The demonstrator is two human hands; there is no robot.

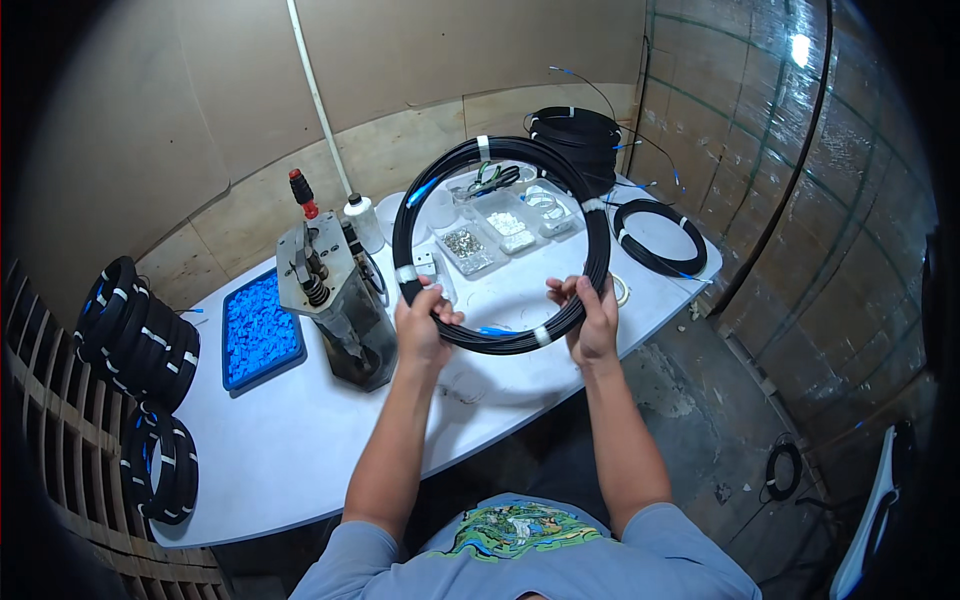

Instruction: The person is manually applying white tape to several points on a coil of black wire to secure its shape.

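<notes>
Between my hands, a large coil of black cable [600,245] is held up above the white table. White bands bind it in several places, and blue connectors [421,192] show on its ring. My left hand [425,320] is closed round the lower left of the coil. On the lower right, my right hand [592,315] grips it with the thumb over the cable. Through the ring I see a clear box of small metal parts [466,246] and a clear box with white pieces [508,228].
A bench press [340,290] with a red-and-black handle stands left of the coil, beside a blue tray [232,378] of small blue parts. Stacked cable coils [150,340] are at the left edge, more [575,135] at the back right. A single coil [660,237] lies on the white table [300,460].
</notes>
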